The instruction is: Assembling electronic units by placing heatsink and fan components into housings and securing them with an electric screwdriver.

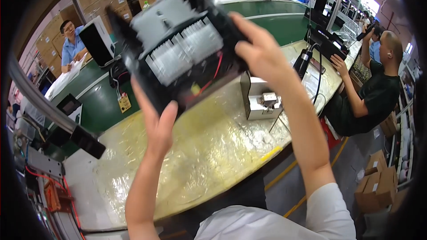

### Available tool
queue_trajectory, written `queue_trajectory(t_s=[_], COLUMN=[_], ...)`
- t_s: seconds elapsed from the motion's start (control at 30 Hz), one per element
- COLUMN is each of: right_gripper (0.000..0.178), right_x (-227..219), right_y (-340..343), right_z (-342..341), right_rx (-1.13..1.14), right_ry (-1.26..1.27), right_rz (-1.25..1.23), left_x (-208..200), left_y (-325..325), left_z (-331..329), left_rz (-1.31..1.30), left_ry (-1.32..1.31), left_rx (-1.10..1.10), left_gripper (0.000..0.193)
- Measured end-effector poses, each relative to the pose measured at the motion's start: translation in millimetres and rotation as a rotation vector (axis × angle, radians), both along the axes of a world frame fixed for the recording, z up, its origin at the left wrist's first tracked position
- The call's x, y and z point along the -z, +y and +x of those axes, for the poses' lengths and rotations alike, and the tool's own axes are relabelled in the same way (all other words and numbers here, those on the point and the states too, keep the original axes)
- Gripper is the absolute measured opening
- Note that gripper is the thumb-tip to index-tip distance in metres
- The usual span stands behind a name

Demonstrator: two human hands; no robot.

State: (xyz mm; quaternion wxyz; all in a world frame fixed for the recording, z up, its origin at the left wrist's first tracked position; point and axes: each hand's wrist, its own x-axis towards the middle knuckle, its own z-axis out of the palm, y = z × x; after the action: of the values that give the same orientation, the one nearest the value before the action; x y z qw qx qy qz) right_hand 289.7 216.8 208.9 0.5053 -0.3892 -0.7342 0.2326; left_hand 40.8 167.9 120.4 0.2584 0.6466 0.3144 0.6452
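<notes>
Up in front of me, tilted above the bench, is a black device housing (233, 40) that is slightly blurred. Inside it sit a finned silver heat sink (184, 51), a grey metal plate (162, 15) and a red wire (213, 75). My left hand (155, 126) grips its lower left edge, thumb on the near side. The right side is gripped by my right hand (262, 55). Below, on the bench, stands a light metal fixture (263, 102) with a small metal block on it, close to my right forearm.
A film-covered workbench (195, 151) lies under my arms, with a green conveyor (100, 93) beyond. A black handheld tool with a cable (303, 62) is at the right. One co-worker (373, 89) handles a black unit there; another person (73, 46) sits across the conveyor. A metal post (44, 102) crosses the left.
</notes>
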Motion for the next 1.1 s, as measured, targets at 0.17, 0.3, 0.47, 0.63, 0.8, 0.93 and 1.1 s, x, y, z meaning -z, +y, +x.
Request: queue_trajectory(t_s=[0.17, 0.3, 0.47, 0.63, 0.8, 0.93, 1.1], right_gripper=[0.05, 0.042, 0.042, 0.046, 0.055, 0.068, 0.059], right_x=[-35.8, -2.7, 84.5, 144.6, 177.0, 114.4, 51.0], right_y=[131.6, 247.1, 324.7, 379.5, 399.3, 403.2, 363.4], right_z=[73.3, 117.9, 242.4, 220.7, 312.1, 374.9, 199.1], right_rx=[0.507, 0.667, 0.562, 0.423, 0.47, 0.549, 0.27], right_ry=[-0.195, -0.325, -0.438, -0.466, -0.648, -0.861, -0.481], right_rz=[0.254, 0.116, 0.033, -0.11, -0.174, 0.07, 0.24], left_x=[-29.9, 3.4, 66.7, 111.9, 66.1, 33.6, 56.1], left_y=[161.5, 268.2, 315.3, 345.2, 305.1, 290.6, 301.8], left_z=[86.8, 138.5, 221.9, 193.0, 178.5, 151.8, 78.2], left_rz=[0.049, -0.044, -0.247, -0.462, -0.31, -0.09, -0.278], left_ry=[0.059, -0.04, -0.093, -0.064, 0.262, 0.553, 0.821], left_rx=[0.161, 0.169, 0.094, 0.152, 0.275, -0.273, -0.396], left_gripper=[0.1, 0.099, 0.098, 0.097, 0.075, 0.051, 0.033])
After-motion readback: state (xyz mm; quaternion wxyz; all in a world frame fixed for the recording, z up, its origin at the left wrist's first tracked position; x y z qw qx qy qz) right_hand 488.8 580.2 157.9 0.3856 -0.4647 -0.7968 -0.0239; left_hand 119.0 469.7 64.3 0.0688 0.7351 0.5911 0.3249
